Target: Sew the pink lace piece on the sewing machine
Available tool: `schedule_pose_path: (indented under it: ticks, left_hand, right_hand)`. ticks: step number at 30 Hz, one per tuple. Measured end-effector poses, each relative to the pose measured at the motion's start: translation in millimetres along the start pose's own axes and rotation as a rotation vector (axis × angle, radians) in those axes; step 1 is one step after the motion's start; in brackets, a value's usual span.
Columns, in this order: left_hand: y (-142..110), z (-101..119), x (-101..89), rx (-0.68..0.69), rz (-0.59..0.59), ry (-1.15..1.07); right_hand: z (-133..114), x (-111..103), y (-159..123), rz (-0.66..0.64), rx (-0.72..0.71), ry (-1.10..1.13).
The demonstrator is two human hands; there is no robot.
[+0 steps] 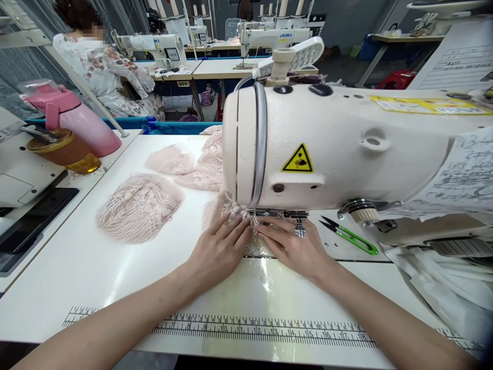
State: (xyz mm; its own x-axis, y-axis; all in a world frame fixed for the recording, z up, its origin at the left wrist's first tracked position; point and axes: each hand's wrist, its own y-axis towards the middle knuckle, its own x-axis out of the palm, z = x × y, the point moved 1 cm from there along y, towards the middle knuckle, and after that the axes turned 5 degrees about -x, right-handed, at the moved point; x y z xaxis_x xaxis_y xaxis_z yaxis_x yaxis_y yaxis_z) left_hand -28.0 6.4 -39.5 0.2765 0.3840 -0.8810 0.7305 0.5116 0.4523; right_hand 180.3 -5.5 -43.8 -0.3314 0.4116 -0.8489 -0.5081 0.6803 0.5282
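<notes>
Pale pink lace fabric (221,208) lies under the head of a white sewing machine (327,149), around its presser foot. My left hand (221,244) rests flat on this lace, fingers stretched forward and side by side. From the other side, my right hand (295,244) reaches in with fingers extended, its fingertips touching the lace edge beside the foot. A ring (300,227) with clear stones is on one of its fingers. The needle itself is hidden by the machine head. Green thread snips (350,235) lie just right of my right hand.
A separate lace piece (140,208) lies on the left of the white table (154,272), whose front edge carries a ruler scale (254,329). A pink bottle (82,123), an amber cup (69,149) and a phone (36,218) stand or lie farther left. A co-worker (102,67) sits beyond.
</notes>
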Motion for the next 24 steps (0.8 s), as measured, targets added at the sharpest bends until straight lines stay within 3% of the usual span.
schedule_pose_path:
  ticks: [9,24]
  left_hand:
    - [3,-1,-2.9,-0.044,0.006,-0.011]
    - [4,-5,-0.2,-0.133,-0.062,-0.034]
  right_hand:
    - [-8,-4,3,-0.064,0.050,0.160]
    - [-11,3,4,-0.077,0.057,0.074]
